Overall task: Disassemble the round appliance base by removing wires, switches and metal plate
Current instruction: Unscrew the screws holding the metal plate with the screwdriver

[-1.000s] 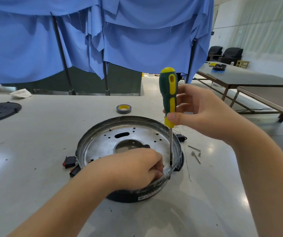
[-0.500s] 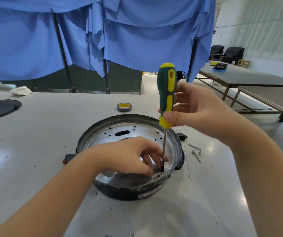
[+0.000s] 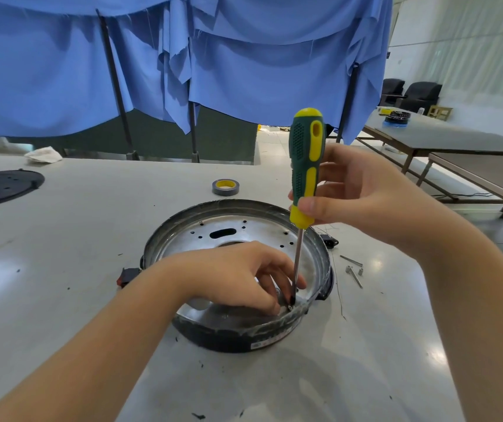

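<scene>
1. The right hand (image 3: pixel 362 196) grips the screwdriver (image 3: pixel 305 166) handle, nearly upright, tip down inside the round base (image 3: pixel 238 339).
2. The left hand (image 3: pixel 238 275), fingers curled, pinches near the tip, over the metal plate (image 3: pixel 244 231).
3. Loose screws (image 3: pixel 354 269) lie below the right hand; a tape roll (image 3: pixel 225 187) sits beyond the left.

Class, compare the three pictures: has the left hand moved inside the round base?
Yes. The left hand has opened from a closed clump, its fingers now steadying the screwdriver shaft near the metal plate's near rim.
</scene>
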{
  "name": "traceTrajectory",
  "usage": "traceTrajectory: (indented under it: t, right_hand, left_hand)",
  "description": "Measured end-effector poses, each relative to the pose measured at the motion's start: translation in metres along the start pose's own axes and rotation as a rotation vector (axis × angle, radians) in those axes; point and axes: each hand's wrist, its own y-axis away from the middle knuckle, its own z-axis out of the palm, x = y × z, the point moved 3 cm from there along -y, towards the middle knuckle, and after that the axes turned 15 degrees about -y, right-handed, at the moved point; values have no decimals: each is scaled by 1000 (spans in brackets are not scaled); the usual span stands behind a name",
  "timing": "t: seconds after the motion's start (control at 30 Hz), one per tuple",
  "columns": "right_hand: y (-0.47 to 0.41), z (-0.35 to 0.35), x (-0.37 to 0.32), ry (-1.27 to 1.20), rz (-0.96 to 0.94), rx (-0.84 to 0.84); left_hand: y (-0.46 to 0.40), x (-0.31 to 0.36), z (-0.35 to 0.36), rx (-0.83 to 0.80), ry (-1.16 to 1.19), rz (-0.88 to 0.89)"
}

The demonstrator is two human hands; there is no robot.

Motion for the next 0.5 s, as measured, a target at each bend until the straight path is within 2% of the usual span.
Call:
traceTrajectory:
  t: [0.5]
  right_hand:
    - [-1,2,-1,80,-45,-6]
  left_hand:
    - [0,1,1,15,-3,10]
